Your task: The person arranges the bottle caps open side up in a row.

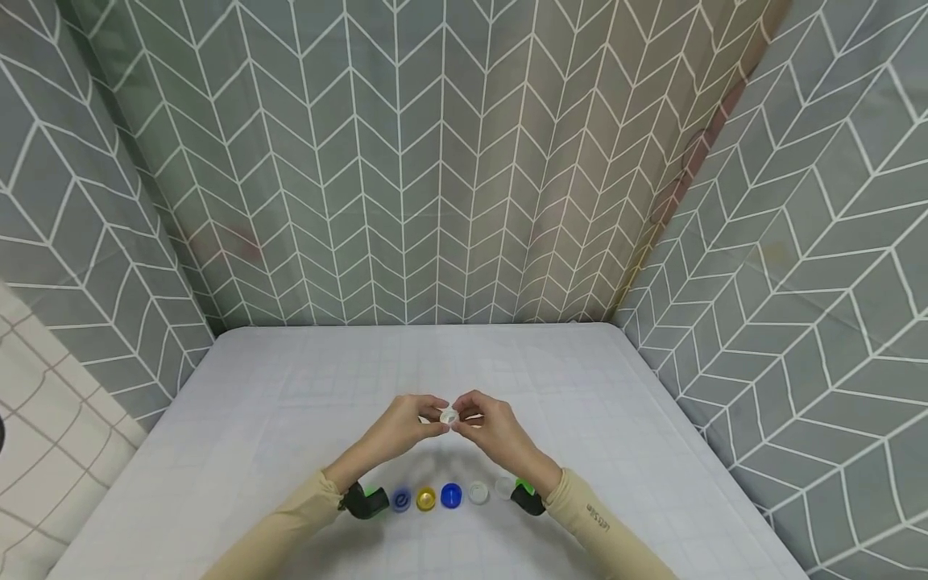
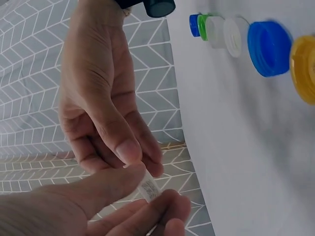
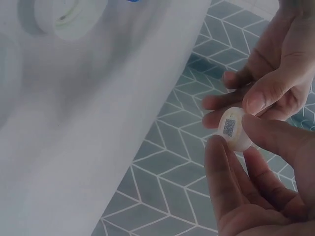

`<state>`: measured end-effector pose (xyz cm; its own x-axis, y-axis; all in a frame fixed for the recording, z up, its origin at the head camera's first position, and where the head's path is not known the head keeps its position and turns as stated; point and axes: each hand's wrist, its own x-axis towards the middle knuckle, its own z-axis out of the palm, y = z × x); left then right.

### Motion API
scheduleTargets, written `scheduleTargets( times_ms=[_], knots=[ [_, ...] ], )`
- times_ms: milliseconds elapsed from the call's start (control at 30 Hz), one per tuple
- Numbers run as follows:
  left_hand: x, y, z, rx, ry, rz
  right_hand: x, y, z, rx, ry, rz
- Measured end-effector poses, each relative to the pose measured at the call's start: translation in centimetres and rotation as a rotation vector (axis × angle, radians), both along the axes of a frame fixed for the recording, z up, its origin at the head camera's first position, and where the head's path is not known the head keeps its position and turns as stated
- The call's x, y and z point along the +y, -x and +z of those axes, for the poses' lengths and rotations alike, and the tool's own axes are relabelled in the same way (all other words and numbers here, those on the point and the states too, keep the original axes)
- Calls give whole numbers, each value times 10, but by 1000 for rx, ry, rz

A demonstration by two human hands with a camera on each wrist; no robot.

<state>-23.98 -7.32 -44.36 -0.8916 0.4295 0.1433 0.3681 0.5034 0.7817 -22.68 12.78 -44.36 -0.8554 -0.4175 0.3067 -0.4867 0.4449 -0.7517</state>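
Note:
Above the table, a small white bottle cap (image 1: 449,416) is held between both hands. A square printed code shows on its face in the right wrist view, where the cap (image 3: 235,129) sits tilted among the fingertips. My left hand (image 1: 402,420) pinches its left side with thumb and fingers. From the other side my right hand (image 1: 500,428) pinches it too, thumb and forefinger at its edge. The fingertips of both hands nearly meet and cover part of the rim.
Nearer the body, a row of caps lies on the white table (image 1: 348,362): translucent blue (image 1: 401,499), yellow (image 1: 426,499), blue (image 1: 451,495), white (image 1: 478,493), clear (image 1: 503,487) and green (image 1: 525,486). The forearms partly hide the row's ends. Patterned curtains (image 1: 435,161) surround the table.

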Motion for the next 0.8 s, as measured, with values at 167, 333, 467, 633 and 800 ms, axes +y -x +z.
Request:
scheduleTargets(
  times_ms=[167,333,467,633,800],
  knots=[
    [3,-4,2,7,20,5,0,-3,0,19,-38,-8],
    [6,-7,3,8,21,13,2,-5,1,38,-94,-22],
    [9,-8,0,23,34,7,4,-5,2,25,-134,-25],
    [15,-7,-2,69,52,3,8,-5,5,24,-188,-20],
    [24,-6,1,141,83,26,16,-6,14,52,-251,-44]
  ],
)
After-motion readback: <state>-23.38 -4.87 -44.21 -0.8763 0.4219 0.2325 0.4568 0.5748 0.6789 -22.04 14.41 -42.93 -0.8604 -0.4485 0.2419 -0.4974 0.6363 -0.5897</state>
